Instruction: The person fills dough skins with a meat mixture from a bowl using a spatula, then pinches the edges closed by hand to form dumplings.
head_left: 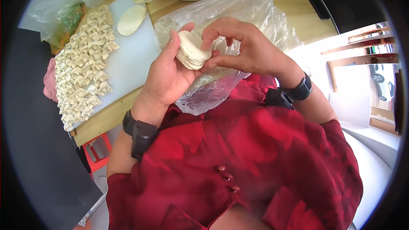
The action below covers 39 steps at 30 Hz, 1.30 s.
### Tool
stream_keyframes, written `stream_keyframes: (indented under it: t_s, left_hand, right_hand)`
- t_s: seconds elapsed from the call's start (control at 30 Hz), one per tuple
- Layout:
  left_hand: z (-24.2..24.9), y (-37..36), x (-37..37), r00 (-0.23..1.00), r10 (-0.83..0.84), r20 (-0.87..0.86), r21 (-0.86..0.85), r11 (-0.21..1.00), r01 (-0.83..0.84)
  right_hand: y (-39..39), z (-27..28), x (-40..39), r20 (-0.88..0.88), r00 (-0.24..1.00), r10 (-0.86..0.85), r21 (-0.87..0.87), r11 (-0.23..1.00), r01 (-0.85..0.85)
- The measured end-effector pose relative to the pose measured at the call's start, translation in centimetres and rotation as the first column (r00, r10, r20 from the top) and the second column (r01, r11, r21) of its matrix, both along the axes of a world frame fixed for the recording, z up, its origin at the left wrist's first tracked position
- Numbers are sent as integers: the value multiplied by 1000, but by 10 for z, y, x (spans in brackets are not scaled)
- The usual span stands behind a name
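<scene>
Over plastic bag [268, 17], L hand [165, 79] grips wrapper stack [191, 52], prob. to keep edges reachable for R hand [253, 47], curled; can't tell if pinching.

Bright R bkgd, dark warped edges

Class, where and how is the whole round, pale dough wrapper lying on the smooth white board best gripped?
Probably pinch the wrapper by its near rim, coming in low from the wearer's side: it lies thin and flat, with bare board there.
</scene>
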<state>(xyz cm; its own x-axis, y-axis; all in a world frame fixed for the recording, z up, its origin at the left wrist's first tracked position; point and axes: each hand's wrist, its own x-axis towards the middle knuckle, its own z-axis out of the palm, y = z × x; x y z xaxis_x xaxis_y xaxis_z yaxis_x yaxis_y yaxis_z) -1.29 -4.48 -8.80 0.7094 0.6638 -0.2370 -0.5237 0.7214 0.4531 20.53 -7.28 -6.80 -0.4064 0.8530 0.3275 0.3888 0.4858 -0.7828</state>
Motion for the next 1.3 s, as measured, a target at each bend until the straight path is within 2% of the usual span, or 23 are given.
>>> stream_keyframes:
  t_s: [0.07, 0.13, 0.2, 0.3, 0.47, 0.6, 0.67, 0.77, 0.9, 0.97, 1.1, 1.17, 1.2, 1.27, 1.3]
  left_hand:
    - [-2, -1, 0, 1000, 7, -16, 18, 1000, -7]
    - [-3, -2, 0, 993, -17, -115, 54, 998, 23]
    - [-3, -2, 0, 994, -27, -106, 27, 999, 30]
    - [-3, 0, -2, 994, -32, -103, 2, 999, 33]
    - [2, -2, -1, 993, -42, -106, -41, 998, 38]
    - [0, 1, -5, 985, -114, -129, -16, 994, 112]
    - [-2, 3, -6, 985, -129, -114, -31, 992, 126]
    - [-6, 6, -8, 984, -150, -99, -25, 989, 149]
    - [-6, 8, -8, 967, -221, -127, 26, 974, 226]
    - [-4, 8, -8, 965, -229, -126, 40, 971, 236]
    - [-2, 8, -4, 976, -180, -125, -54, 983, 174]
    - [-1, 8, -3, 980, -164, -115, -110, 982, 152]
    - [0, 8, -2, 980, -149, -135, -94, 986, 137]
    - [0, 8, -3, 979, -132, -154, -75, 990, 121]
    - [-2, 8, -5, 977, -161, -140, -41, 987, 156]
  right_hand:
    - [0, -4, 1, -27, 1000, 16, -89, 996, -19]
    - [-1, -5, 2, -16, 1000, 4, -96, 995, -6]
    - [-3, -6, 1, -4, 1000, -9, -100, 995, 9]
    - [-4, -8, -4, -107, 994, 0, -11, 1000, -1]
    - [-1, -7, -3, -124, 992, 1, -133, 991, -18]
    - [2, -4, 0, -101, 995, 1, -206, 978, -22]
    - [5, -7, 1, -183, 982, 40, -308, 947, -96]
    - [8, -7, 3, -201, 979, 36, -392, 913, -114]
    - [13, -16, 1, -315, 948, 36, -331, 933, -145]
    - [15, -11, 3, -437, 897, -65, -546, 812, -207]
    - [11, -10, -1, -479, 875, -64, -521, 823, -225]
    - [8, -7, -4, -201, 979, 18, -251, 966, -69]
    - [8, -5, -4, -200, 980, 21, -249, 966, -71]
    - [7, -3, -4, -46, 997, 67, -85, 994, -70]
    - [8, -6, -5, -45, 997, 68, -83, 994, -72]
